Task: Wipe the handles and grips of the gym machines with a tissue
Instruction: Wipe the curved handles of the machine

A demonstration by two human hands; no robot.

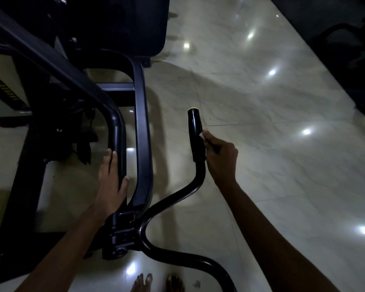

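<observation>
A black gym machine's curved handle bar ends in a black rubber grip (196, 133) with a yellow end cap, standing upright at the centre. My right hand (219, 159) is closed on a small white tissue (201, 135) and presses it against the right side of the grip. Only a corner of the tissue shows past my fingers. My left hand (112, 184) lies flat with fingers together on a black frame tube (118, 131) of the machine, left of the grip, holding nothing.
The machine's black frame (141, 127) and a dark pad (135, 24) fill the left and top left. A glossy pale marble floor (261, 102) spreads to the right. Dark equipment (350, 49) lines the upper right corner. My bare feet (156, 283) show at the bottom edge.
</observation>
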